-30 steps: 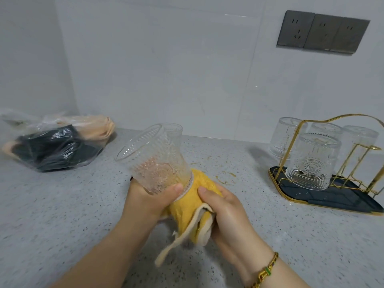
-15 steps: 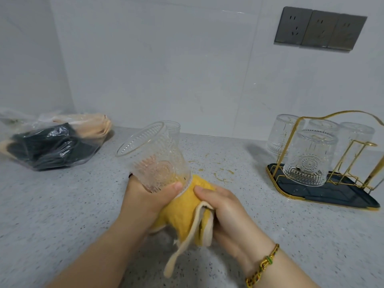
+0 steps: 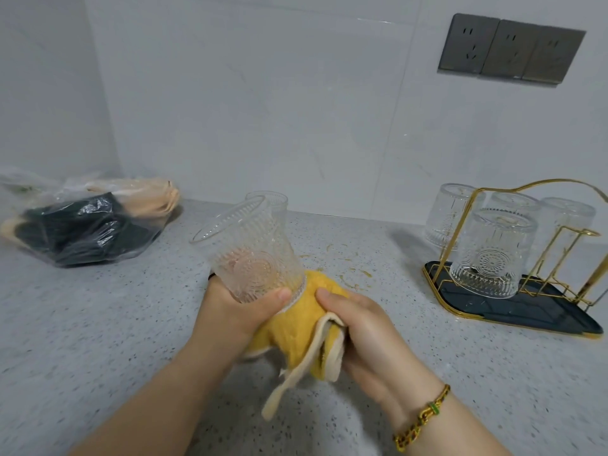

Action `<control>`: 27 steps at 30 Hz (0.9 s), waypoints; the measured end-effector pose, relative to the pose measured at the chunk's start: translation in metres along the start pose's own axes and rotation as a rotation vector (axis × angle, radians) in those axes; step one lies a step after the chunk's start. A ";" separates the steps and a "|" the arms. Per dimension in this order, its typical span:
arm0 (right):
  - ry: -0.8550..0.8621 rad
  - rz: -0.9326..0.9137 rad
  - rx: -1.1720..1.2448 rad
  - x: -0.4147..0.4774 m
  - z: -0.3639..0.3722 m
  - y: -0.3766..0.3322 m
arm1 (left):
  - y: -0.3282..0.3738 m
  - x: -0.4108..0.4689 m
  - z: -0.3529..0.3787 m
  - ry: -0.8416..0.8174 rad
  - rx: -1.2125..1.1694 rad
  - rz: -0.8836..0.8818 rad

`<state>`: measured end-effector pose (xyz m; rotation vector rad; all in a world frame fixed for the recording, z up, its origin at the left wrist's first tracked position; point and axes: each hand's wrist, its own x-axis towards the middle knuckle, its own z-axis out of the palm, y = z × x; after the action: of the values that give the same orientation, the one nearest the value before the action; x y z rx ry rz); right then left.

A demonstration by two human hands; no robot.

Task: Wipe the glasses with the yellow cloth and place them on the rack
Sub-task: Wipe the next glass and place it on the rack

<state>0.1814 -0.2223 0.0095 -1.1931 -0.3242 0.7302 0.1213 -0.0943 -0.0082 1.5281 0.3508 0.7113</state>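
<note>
A plastic bag [image 3: 82,225] of dark and tan items lies back left on the speckled counter [image 3: 98,324]. A second glass [image 3: 274,202] shows just behind the held one, and the gold rack [image 3: 513,307] with four upturned glasses [image 3: 493,251] sits well to the right. The left hand [image 3: 237,314] grips the ribbed glass [image 3: 250,251] by its base above the counter, long axis tilted, mouth pointing up-left; the right hand [image 3: 362,330] clutches the yellow cloth [image 3: 296,327] bunched against that base.

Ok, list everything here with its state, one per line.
Held glass: tilted, gripped by left hand, base against cloth.
Second glass: behind it, mostly hidden.
Cloth: bunched in right hand.
Rack glasses: four, upside down on rack.
Sockets: nothing plugged in.
Bag: lying on counter.
</note>
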 end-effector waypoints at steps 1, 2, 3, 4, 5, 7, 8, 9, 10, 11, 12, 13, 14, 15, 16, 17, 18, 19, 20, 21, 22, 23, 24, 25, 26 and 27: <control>-0.029 0.029 -0.031 -0.002 0.001 0.000 | 0.000 0.001 0.000 0.003 -0.003 0.001; -0.041 0.052 -0.061 -0.003 0.001 -0.001 | 0.001 0.001 0.000 0.008 0.001 -0.002; -0.029 0.066 -0.092 -0.004 0.000 -0.005 | 0.002 0.001 0.000 0.010 0.004 -0.003; 0.004 0.072 -0.119 -0.004 -0.002 -0.009 | 0.003 0.001 -0.001 0.010 0.002 -0.001; 0.051 0.074 -0.121 -0.003 -0.006 -0.012 | 0.003 0.000 -0.001 -0.003 -0.008 0.007; 0.135 0.074 -0.047 0.000 -0.012 -0.016 | 0.003 -0.001 -0.001 -0.046 -0.008 0.031; 0.154 0.064 -0.003 0.002 -0.014 -0.017 | 0.002 -0.002 -0.001 -0.059 0.003 0.044; 0.157 0.046 0.021 0.004 -0.014 -0.015 | 0.001 -0.002 -0.001 -0.063 0.015 0.057; 0.152 0.023 0.030 0.005 -0.013 -0.013 | 0.000 -0.002 0.000 -0.059 0.029 0.064; 0.149 -0.001 0.032 0.005 -0.011 -0.011 | 0.000 -0.003 0.000 -0.056 0.047 0.073; 0.158 -0.028 0.021 0.006 -0.010 -0.008 | -0.001 -0.003 0.000 -0.054 0.074 0.087; 0.187 -0.064 -0.018 0.007 -0.010 -0.007 | -0.001 -0.004 0.000 -0.054 0.107 0.105; 0.238 -0.109 -0.078 0.008 -0.011 -0.006 | 0.000 -0.005 -0.001 -0.057 0.147 0.129; 0.301 -0.159 -0.135 0.009 -0.014 -0.007 | 0.001 -0.006 -0.001 -0.059 0.189 0.152; 0.355 -0.214 -0.163 0.010 -0.018 -0.010 | 0.003 -0.007 -0.001 -0.068 0.220 0.177; 0.395 -0.269 -0.152 0.009 -0.021 -0.014 | 0.004 -0.008 -0.001 -0.089 0.238 0.195; 0.419 -0.323 -0.112 0.009 -0.024 -0.019 | 0.005 -0.010 0.000 -0.123 0.255 0.205; 0.430 -0.376 -0.064 0.007 -0.026 -0.023 | 0.006 -0.011 0.000 -0.159 0.276 0.207; 0.434 -0.425 -0.037 0.005 -0.029 -0.027 | 0.005 -0.012 0.000 -0.192 0.310 0.207; 0.428 -0.466 -0.044 0.003 -0.031 -0.030 | 0.003 -0.012 0.000 -0.214 0.345 0.205; 0.417 -0.504 -0.082 0.002 -0.033 -0.032 | 0.002 -0.011 0.000 -0.228 0.382 0.200; 0.407 -0.543 -0.141 0.001 -0.035 -0.033 | 0.000 -0.010 -0.001 -0.236 0.425 0.196; 0.400 -0.583 -0.217 0.001 -0.036 -0.033 | -0.001 -0.009 -0.001 -0.244 0.473 0.202; 0.392 -0.621 -0.306 0.000 -0.035 -0.034 | -0.002 -0.008 -0.001 -0.250 0.518 0.218; 0.378 -0.660 -0.393 -0.001 -0.035 -0.033 | -0.003 -0.008 -0.001 -0.254 0.552 0.238; 0.354 -0.698 -0.481 -0.001 -0.032 -0.033 | -0.004 -0.007 -0.003 -0.255 0.578 0.255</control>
<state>0.2111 -0.2524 0.0289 -1.5049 -0.5961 -0.1830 0.1151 -0.0961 -0.0135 2.2166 0.1737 0.6287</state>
